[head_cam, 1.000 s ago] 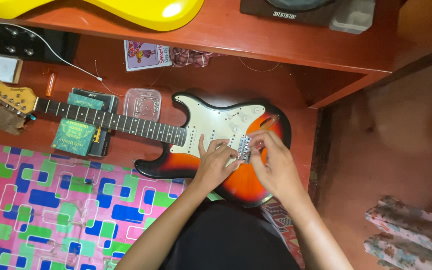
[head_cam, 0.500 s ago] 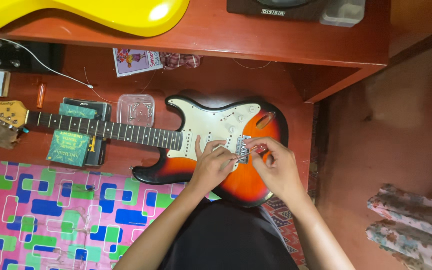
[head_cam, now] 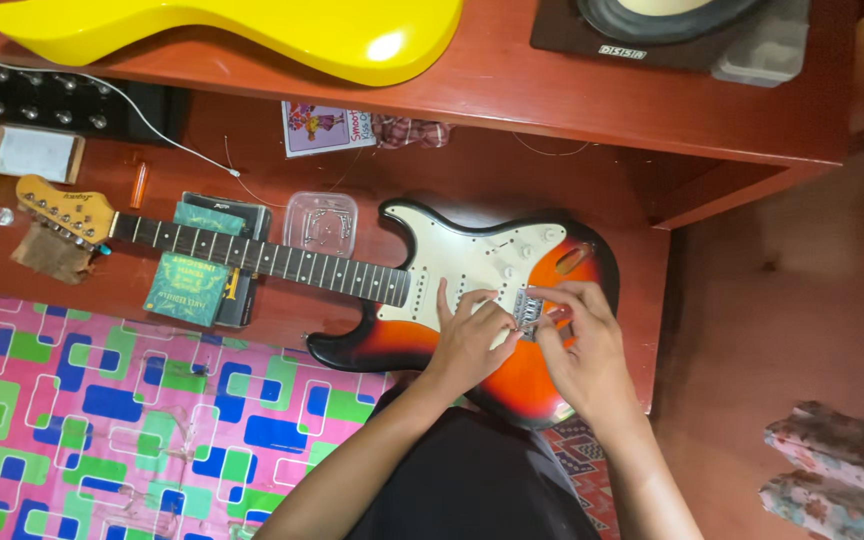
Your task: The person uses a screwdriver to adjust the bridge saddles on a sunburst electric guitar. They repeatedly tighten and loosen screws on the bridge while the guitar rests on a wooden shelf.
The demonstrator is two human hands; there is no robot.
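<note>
Our left hand rests on the guitar. At three o'clock, our right hand pinches the bridge; its fingers seem narrow.

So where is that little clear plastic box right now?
The clear plastic box lies on the red floor in the middle of the head view, just above the guitar neck, between the dark booklets and the white pickguard.

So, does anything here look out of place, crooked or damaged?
Nothing looks damaged. The sunburst guitar lies flat, both hands at its metal bridge: left hand, right hand. One odd detail: its neck rests across two green-covered booklets and a clear plastic box. A loose white cable trails nearby.
</note>
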